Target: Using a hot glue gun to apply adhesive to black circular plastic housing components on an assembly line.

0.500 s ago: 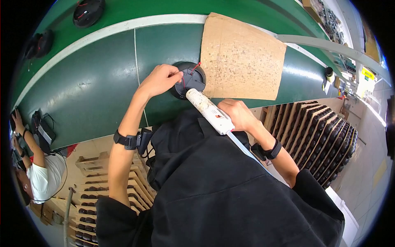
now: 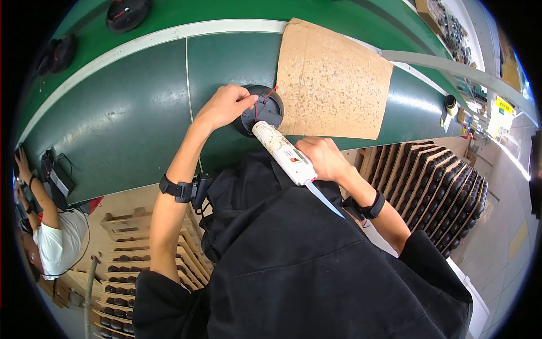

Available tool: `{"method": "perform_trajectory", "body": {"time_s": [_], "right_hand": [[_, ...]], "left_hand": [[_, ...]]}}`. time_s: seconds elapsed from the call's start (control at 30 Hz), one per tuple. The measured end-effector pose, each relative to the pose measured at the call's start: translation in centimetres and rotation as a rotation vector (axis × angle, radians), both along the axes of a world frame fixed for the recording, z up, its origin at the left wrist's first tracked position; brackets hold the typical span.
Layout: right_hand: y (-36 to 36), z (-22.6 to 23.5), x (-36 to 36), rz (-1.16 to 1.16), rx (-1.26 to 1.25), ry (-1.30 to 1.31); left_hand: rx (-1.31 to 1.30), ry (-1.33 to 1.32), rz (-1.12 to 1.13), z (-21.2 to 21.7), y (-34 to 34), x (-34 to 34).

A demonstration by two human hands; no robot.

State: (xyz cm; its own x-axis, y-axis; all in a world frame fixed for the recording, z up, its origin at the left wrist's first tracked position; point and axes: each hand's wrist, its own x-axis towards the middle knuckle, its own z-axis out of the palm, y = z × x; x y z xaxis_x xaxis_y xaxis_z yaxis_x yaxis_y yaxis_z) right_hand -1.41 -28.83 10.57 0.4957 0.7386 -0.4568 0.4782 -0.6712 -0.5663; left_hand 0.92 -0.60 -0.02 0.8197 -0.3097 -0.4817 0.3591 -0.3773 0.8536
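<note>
My right hand (image 2: 320,158) is closed round a white hot glue gun (image 2: 285,155), whose translucent glue stick sticks out of its back end. The gun's nozzle end points at a round black plastic housing (image 2: 270,116) on the green bench; the tip itself is hard to see. Over the housing's far left part, my left hand (image 2: 228,105) pinches with thumb and forefinger at a thin red wire (image 2: 257,108). Another end of red wire reaches out past the housing's far right rim, beside the cardboard.
Glue-spotted cardboard (image 2: 336,82) lies right of the housing. Beyond a white rail, a green strip (image 2: 226,10) carries more black housings (image 2: 127,14). Racks of black parts (image 2: 429,189) stand below on both sides. A co-worker (image 2: 56,237) is at the far left, near a black device (image 2: 56,175).
My left hand has shifted slightly right and up over the housing. The glue gun has moved a little left and toward the housing.
</note>
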Motion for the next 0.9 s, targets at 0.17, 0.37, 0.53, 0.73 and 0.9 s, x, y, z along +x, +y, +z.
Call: {"method": "perform_trajectory", "body": {"time_s": [0.17, 0.37, 0.53, 0.73, 0.9], "right_hand": [[-0.1, 0.3, 0.1, -0.003, -0.047, -0.004], [-0.7, 0.3, 0.0, 0.004, -0.09, -0.014], [-0.2, 0.4, -0.1, -0.031, -0.044, -0.024], [-0.2, 0.7, 0.1, -0.033, -0.017, -0.029], [-0.3, 1.4, 0.4, -0.062, 0.153, -0.02]], "left_hand": [[-0.055, 0.017, -0.017, 0.4, 1.4, -0.5], [-0.085, 0.053, -0.061, 1.5, 3.5, -2.2], [-0.169, 0.153, -0.11, 1.0, 4.5, -4.7], [-0.029, 0.159, -0.225, 1.6, 3.6, -5.4], [0.019, 0.144, 0.03, 0.4, 3.7, -5.9]]}}
